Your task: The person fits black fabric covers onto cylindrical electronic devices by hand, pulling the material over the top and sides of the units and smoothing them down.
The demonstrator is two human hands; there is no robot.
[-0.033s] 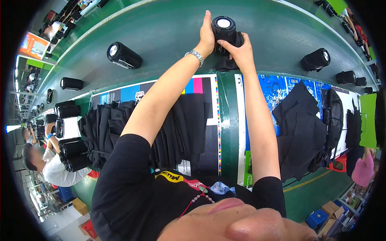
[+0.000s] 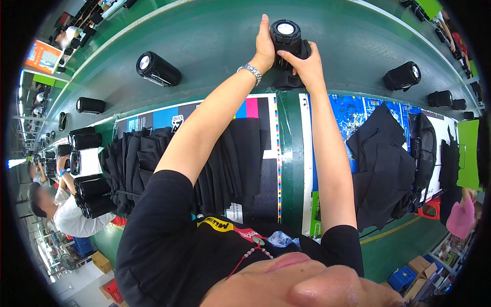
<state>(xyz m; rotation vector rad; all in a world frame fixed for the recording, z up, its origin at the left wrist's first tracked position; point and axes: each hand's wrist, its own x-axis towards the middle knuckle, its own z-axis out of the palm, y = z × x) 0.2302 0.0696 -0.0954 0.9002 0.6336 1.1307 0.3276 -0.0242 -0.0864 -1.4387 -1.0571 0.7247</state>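
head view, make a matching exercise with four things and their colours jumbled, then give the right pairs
Things:
1. cylinder between the left hand and right hand
2. panel at far right
3. line on the floor, lower right
4. crate at lower right

Colours:
A. yellow
B. blue
C. black with a silvery end
D. bright green

Pairs: 1-C, 2-D, 3-A, 4-B

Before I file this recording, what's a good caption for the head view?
Right hand grips a silver-ended black cylinder, left hand alongside, at a green worktop.
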